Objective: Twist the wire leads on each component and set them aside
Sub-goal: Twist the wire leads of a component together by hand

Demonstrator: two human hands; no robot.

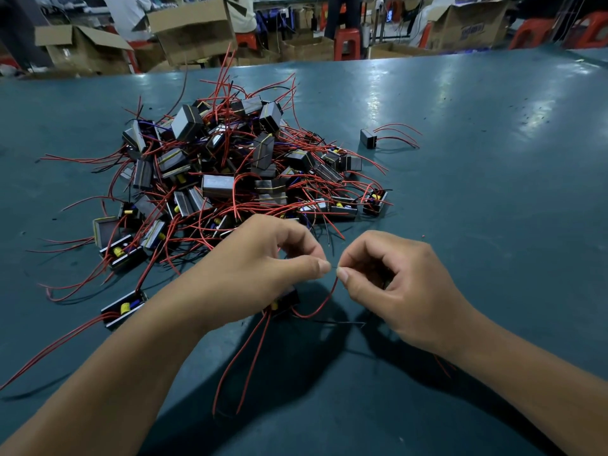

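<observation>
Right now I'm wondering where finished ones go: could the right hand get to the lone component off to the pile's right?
Probably yes: bare table lies between the right hand and the lone component.

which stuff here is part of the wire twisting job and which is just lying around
Part of the job:
left hand and right hand, pinching a red lead
component under the left hand
pile of components
lone component set apart

Lying about:
cardboard boxes
red plastic stools
teal table
</observation>
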